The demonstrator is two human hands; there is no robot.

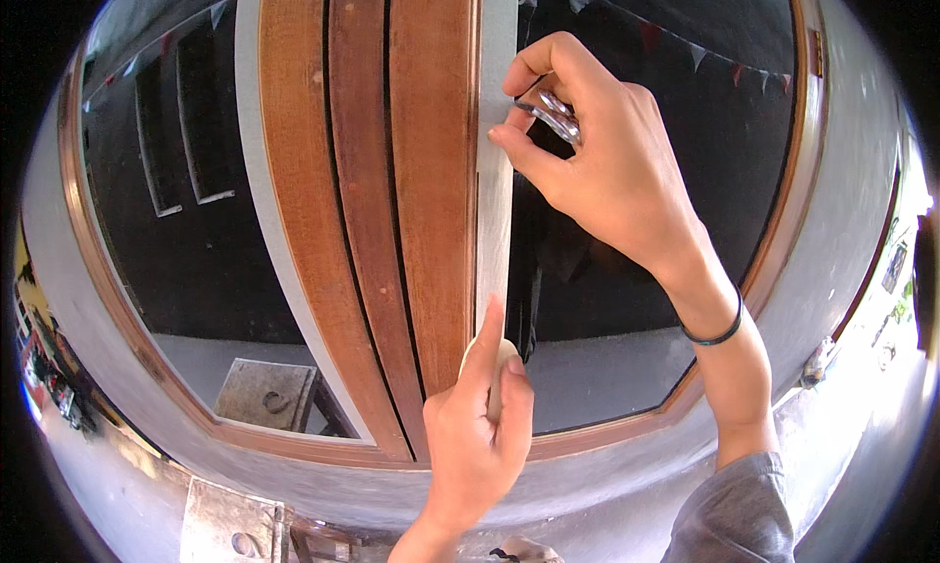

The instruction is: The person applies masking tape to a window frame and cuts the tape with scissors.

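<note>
A wooden window frame (pixel 433 159) with brown upright boards fills the middle, between dark glass panes. Along the inner edge of the right pane runs a pale strip (pixel 494 218), which looks like masking tape. My right hand (pixel 609 144) is at its upper part, thumb and forefinger curled close to it. A small shiny metal tool (pixel 559 119) is tucked in that hand; its kind is partly hidden by the fingers. Lower down, my left hand (pixel 481 423) grips a cream-coloured roll (pixel 507 350), seemingly of tape, with one finger extended up against the strip.
Another pale strip (pixel 253 159) edges the left pane (pixel 183 196). Below the sill on the left stands a worn wooden stool or small table (pixel 213 522) with a ring-shaped object (pixel 244 545) on it. A grey wall (pixel 844 159) surrounds the window; a metal hinge (pixel 817 52) is at upper right.
</note>
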